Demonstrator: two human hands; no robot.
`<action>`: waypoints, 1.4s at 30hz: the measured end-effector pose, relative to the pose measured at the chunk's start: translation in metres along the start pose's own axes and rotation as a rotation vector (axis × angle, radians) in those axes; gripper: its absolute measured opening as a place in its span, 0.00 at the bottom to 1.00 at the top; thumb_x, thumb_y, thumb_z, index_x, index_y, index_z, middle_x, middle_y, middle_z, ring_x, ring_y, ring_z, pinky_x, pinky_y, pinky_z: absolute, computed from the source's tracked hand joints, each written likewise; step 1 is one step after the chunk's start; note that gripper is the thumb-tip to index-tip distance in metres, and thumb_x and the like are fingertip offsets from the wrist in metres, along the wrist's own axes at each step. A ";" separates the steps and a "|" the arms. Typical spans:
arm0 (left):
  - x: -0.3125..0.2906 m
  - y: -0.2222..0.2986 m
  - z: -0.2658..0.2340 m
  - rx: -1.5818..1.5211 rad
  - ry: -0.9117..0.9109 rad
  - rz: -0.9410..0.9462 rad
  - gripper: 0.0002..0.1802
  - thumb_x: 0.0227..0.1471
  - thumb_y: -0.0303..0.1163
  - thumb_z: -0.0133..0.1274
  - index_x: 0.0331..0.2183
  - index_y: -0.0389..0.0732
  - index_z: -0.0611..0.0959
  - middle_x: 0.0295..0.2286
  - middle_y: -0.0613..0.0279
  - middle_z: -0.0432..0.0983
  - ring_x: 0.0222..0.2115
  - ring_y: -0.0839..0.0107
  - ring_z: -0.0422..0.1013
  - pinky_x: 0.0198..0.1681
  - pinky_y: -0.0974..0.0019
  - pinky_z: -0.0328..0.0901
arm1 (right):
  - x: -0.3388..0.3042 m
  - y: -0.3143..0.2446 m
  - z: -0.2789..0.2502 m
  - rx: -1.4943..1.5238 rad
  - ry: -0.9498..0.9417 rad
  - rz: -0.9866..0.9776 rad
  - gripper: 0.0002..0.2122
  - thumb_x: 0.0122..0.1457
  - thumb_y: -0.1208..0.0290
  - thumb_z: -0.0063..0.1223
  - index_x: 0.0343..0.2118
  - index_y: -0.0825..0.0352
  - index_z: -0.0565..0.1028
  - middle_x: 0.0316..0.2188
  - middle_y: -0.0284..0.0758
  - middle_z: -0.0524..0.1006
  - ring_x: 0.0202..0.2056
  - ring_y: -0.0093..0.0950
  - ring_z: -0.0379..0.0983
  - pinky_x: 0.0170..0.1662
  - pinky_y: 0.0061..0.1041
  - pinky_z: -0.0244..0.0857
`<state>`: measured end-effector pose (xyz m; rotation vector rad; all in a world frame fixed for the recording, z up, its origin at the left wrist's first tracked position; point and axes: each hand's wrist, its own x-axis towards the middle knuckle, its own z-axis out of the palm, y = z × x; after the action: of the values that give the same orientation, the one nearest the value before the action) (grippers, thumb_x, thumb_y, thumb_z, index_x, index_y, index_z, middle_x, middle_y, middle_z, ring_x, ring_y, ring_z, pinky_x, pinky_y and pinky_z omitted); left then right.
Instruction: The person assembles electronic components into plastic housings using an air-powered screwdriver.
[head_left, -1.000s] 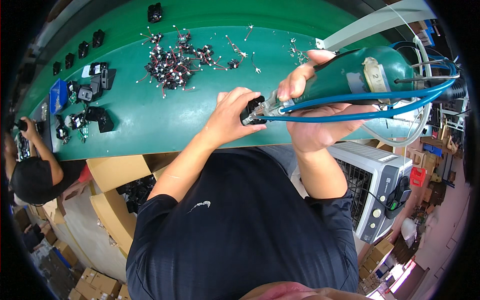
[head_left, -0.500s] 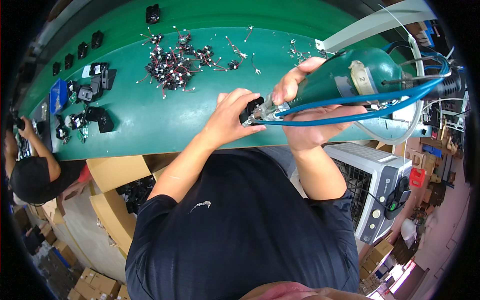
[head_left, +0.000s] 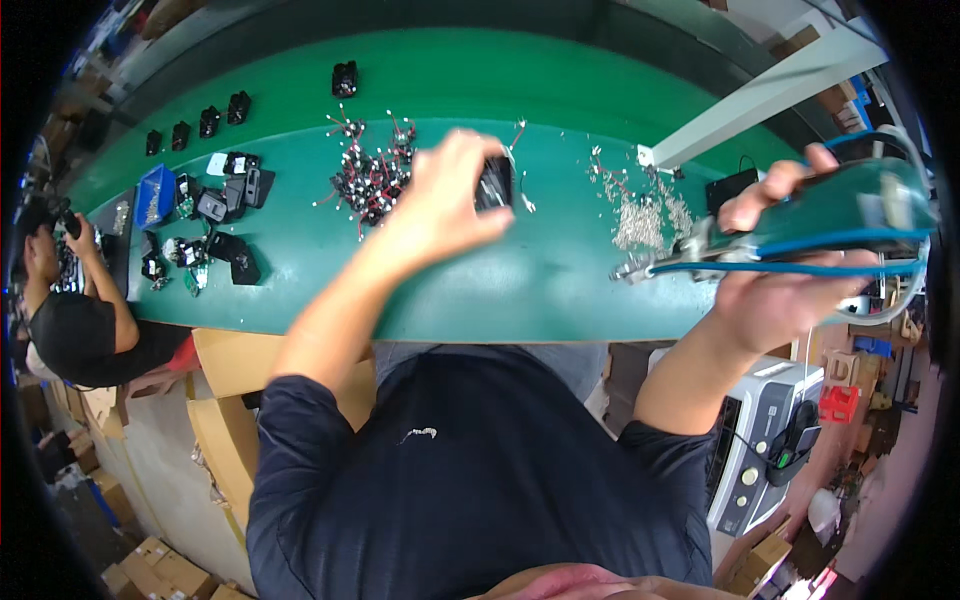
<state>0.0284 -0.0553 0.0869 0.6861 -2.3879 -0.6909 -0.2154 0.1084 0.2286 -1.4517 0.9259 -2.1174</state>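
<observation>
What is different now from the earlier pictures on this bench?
The right-hand grip drew the green tool rightward, off the black part. The left-hand grip carried that part leftward and farther from the body. Neither let go. The wire pile and blue tray stayed put.

green tool now off black housing, right hand farther right

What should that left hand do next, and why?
Perhaps set the black part down on the green table: the left hand holds it, and the green tool in the right hand is well apart from it.
</observation>
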 end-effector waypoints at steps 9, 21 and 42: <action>0.120 -0.214 -0.034 0.415 -0.226 -0.472 0.49 0.38 0.39 0.75 0.61 0.43 0.70 0.59 0.54 0.69 0.62 0.54 0.66 0.61 0.44 0.60 | -0.048 0.028 0.002 -0.441 0.232 -0.052 0.28 0.75 0.55 0.41 0.69 0.70 0.54 0.56 0.47 0.71 0.35 0.31 0.77 0.39 0.27 0.73; -0.120 -0.109 -0.157 0.331 0.468 -0.275 0.17 0.56 0.22 0.59 0.49 0.35 0.83 0.45 0.54 0.78 0.44 0.62 0.75 0.53 0.62 0.68 | -0.102 0.164 0.062 -1.101 -0.641 0.167 0.18 0.57 0.76 0.60 0.52 0.64 0.76 0.57 0.39 0.72 0.51 0.42 0.76 0.49 0.40 0.76; -0.263 -0.126 -0.086 0.585 0.786 -0.690 0.24 0.53 0.29 0.65 0.52 0.40 0.81 0.49 0.52 0.75 0.48 0.53 0.74 0.50 0.57 0.70 | -0.108 0.160 0.061 -0.904 -0.502 0.643 0.15 0.64 0.69 0.57 0.54 0.63 0.78 0.37 0.42 0.82 0.32 0.42 0.81 0.37 0.39 0.75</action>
<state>0.3100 -0.0179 -0.0224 1.6948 -1.5644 0.0926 -0.1246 0.0498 0.0575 -1.6105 1.9116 -0.8078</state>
